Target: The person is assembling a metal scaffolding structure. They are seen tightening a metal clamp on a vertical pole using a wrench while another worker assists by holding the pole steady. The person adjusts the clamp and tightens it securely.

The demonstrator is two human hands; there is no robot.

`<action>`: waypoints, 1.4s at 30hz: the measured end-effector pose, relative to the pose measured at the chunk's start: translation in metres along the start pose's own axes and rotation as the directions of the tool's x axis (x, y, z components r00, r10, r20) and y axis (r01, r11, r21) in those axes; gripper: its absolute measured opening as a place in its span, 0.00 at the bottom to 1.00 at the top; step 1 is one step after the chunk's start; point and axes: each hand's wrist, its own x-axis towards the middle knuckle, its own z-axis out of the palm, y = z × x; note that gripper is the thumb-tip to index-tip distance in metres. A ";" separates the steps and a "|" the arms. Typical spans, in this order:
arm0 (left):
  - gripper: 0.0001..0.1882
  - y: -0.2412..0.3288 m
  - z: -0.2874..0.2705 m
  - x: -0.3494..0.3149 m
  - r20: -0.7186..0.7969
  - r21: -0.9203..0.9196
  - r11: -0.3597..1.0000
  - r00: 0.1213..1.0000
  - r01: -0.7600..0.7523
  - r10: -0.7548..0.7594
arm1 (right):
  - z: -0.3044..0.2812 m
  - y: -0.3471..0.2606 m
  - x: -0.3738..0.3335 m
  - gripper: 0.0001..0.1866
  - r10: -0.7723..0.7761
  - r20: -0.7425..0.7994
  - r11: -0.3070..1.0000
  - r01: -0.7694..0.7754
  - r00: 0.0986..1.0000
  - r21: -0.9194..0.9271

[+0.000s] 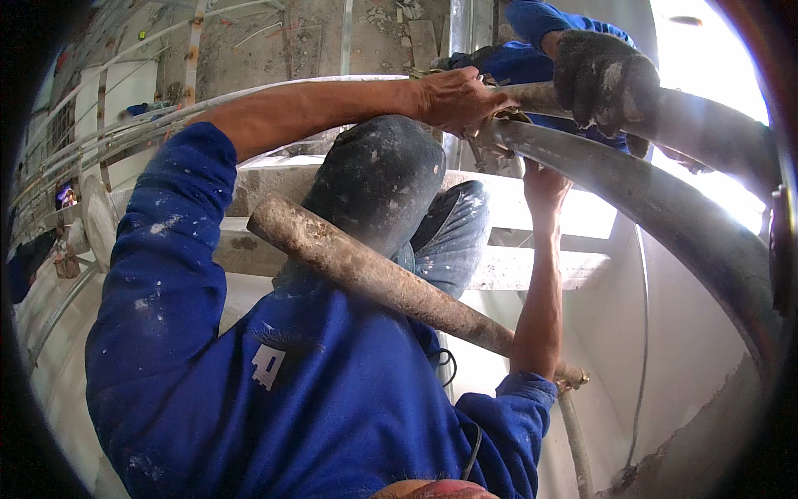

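Observation:
My left hand is closed over a metal pipe clamp where two grey scaffold pipes meet. From below, my right hand has its fingers raised and closed at the clamp's underside; its fingertips are partly hidden. The upper pipe and the lower pipe run off to the right. A co-worker's dark gloved hand grips the upper pipe just right of the clamp. Below my hands, a stained scaffold pipe slants across in front of my body, passing behind my right forearm.
Pale planks lie under my bent knee. Thin metal rails cross the left side. Far below is a debris-strewn floor. A white wall stands at right, with a hanging cable. The co-worker's blue sleeve reaches in at the top.

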 end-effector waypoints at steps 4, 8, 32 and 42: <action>0.45 0.005 -0.012 0.007 -0.134 -0.154 0.981 0.986 -0.120 0.100 | 0.006 0.028 -0.013 0.17 0.153 0.195 0.896 -0.219 0.969 0.386; 0.44 0.002 -0.006 0.008 0.005 -0.355 0.935 1.000 0.019 -0.018 | 0.016 0.009 -0.028 0.13 0.289 0.456 0.186 -0.517 0.842 0.836; 0.24 0.023 -0.006 -0.002 0.572 -0.782 0.083 0.764 0.618 -0.299 | -0.013 0.014 -0.011 0.08 0.031 0.127 0.933 -0.074 0.991 0.351; 0.26 0.018 0.018 -0.002 0.729 -0.654 -0.212 0.680 0.726 0.079 | -0.008 0.049 0.000 0.13 -0.016 0.225 0.861 -0.101 0.974 0.498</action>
